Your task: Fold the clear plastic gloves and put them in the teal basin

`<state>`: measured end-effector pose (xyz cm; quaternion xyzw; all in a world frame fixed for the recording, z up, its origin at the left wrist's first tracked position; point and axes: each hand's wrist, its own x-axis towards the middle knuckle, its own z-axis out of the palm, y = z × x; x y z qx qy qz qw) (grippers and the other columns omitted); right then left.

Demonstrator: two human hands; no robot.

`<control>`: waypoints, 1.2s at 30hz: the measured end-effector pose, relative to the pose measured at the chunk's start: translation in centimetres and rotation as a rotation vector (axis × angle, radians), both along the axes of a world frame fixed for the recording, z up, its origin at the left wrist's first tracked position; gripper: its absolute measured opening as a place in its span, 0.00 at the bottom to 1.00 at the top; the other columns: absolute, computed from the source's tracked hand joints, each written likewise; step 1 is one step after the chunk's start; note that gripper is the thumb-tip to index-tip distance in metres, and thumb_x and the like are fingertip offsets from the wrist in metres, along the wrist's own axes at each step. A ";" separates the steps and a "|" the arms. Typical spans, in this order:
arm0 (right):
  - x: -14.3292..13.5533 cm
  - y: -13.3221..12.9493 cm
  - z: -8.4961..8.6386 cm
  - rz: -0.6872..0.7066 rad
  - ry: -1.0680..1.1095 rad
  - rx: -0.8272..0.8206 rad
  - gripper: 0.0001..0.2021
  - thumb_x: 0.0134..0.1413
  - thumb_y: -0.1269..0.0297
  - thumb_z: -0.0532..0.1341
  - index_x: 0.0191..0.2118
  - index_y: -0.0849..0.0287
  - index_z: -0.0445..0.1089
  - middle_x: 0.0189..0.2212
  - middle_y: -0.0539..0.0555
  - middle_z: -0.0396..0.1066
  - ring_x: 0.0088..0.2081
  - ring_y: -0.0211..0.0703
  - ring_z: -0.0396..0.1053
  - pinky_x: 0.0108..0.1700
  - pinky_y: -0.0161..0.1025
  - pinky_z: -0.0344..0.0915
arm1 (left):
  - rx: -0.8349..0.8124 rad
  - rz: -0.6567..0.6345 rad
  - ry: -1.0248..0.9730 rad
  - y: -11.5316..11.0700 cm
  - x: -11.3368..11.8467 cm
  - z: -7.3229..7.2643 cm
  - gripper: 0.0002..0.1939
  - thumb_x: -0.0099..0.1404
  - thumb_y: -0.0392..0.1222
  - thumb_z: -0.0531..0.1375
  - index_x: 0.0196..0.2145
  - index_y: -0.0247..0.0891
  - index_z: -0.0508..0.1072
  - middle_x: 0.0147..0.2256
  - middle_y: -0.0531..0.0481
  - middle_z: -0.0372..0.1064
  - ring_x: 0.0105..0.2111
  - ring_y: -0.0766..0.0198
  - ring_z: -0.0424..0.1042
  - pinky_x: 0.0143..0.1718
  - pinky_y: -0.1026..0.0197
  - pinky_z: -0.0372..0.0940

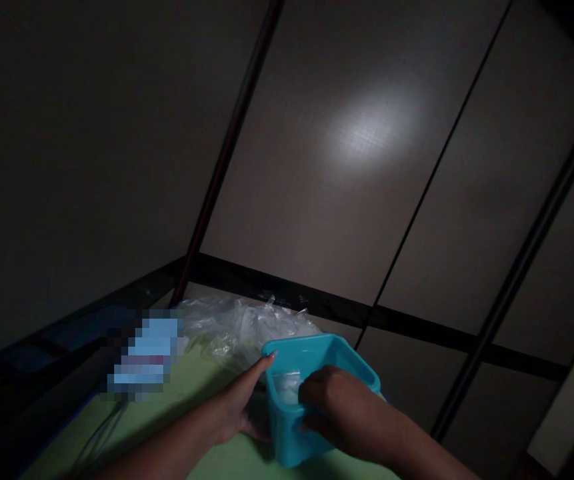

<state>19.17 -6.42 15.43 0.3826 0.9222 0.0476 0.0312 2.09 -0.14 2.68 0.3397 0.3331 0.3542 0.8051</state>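
Note:
A teal plastic bin (291,440) stands tilted in view at the lower middle. My left hand (239,407) grips its left side, with the thumb over the rim and the other fingers low against the outer wall, partly hidden. Over the near rim reaches my right hand (337,407), its fingers curled closed. A clear plastic bag (287,385) inside the bin meets these fingertips, and they appear to pinch it. The rest of the bin's contents are hidden behind the right hand.
Crumpled clear plastic (251,327) lies behind the bin on a light green surface (197,380). To the left is a blurred light-blue object (149,353) with a cable (99,430) below it. Dim panelled cabinet doors (317,200) rise behind.

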 end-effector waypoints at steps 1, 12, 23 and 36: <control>0.1 -0.3 -0.2 -0.007 -0.013 0.017 0.07 0.52 0.62 0.59 0.32 0.58 0.70 0.31 0.53 0.73 0.33 0.42 0.69 0.34 0.33 0.57 | 0.024 -0.014 -0.001 -0.1 0.0 -0.1 0.39 0.47 0.71 0.54 0.45 0.35 0.65 0.37 0.39 0.71 0.35 0.48 0.72 0.36 0.47 0.67; 10.0 3.6 1.1 -0.374 -0.047 0.186 0.05 0.52 0.62 0.57 0.30 0.56 0.68 0.28 0.52 0.71 0.31 0.42 0.68 0.29 0.33 0.55 | 0.967 0.570 0.749 2.5 -1.5 -0.7 0.15 0.56 0.50 0.56 0.38 0.40 0.69 0.42 0.44 0.64 0.44 0.54 0.63 0.48 0.54 0.57; 17.8 14.6 -0.5 -0.413 -0.144 0.430 0.07 0.50 0.61 0.60 0.32 0.57 0.71 0.38 0.57 0.66 0.43 0.47 0.64 0.40 0.37 0.57 | 0.871 0.503 1.634 3.2 -2.6 -2.3 0.31 0.56 0.50 0.56 0.58 0.54 0.54 0.63 0.40 0.35 0.60 0.37 0.33 0.50 0.33 0.35; 15.4 20.8 -8.2 -0.539 -0.070 0.432 0.11 0.55 0.60 0.54 0.39 0.58 0.70 0.41 0.60 0.63 0.32 0.45 0.69 0.26 0.34 0.55 | 0.781 0.404 1.611 4.2 -3.0 -3.0 0.37 0.57 0.57 0.53 0.60 0.40 0.52 0.62 0.34 0.35 0.60 0.37 0.35 0.55 0.43 0.36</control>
